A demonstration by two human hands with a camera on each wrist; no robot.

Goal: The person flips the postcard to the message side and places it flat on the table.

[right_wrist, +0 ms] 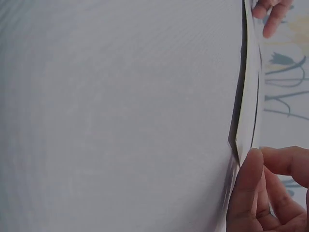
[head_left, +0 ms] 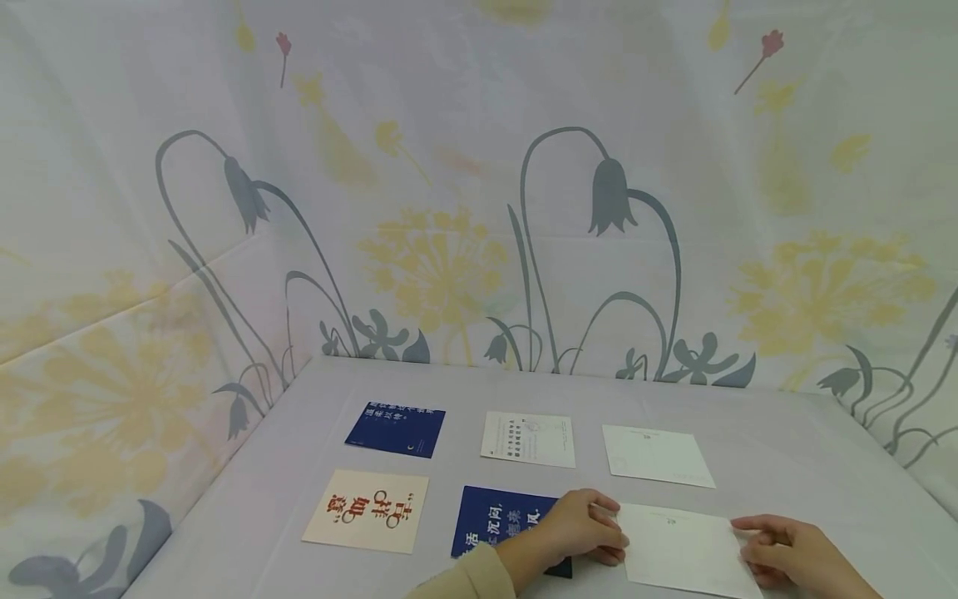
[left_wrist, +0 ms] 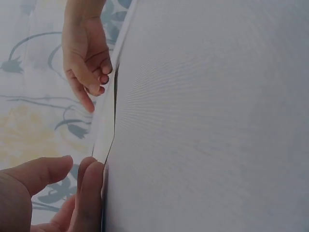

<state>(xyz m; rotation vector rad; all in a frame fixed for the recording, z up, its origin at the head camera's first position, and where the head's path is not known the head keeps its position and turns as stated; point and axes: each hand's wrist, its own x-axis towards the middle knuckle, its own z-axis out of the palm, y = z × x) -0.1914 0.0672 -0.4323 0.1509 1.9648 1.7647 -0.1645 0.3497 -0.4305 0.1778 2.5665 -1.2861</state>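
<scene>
While our left hand (head_left: 580, 528) and right hand (head_left: 801, 553) touch opposite sides of a mostly plain white rectangular paper card (head_left: 684, 549), it sits at the right end of the nearer row on the pale grey tabletop (head_left: 456, 466). Our fingers bend at its edges; whether they pinch it, we cannot tell. Our left hand partly covers a dark-blue rectangular card with white characters (head_left: 497, 524) beside it.

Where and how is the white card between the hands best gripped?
Probably by its right edge, pinched from the right: the white card is thin and broad, so its rim offers the easiest hold, and the right hand is there.
</scene>
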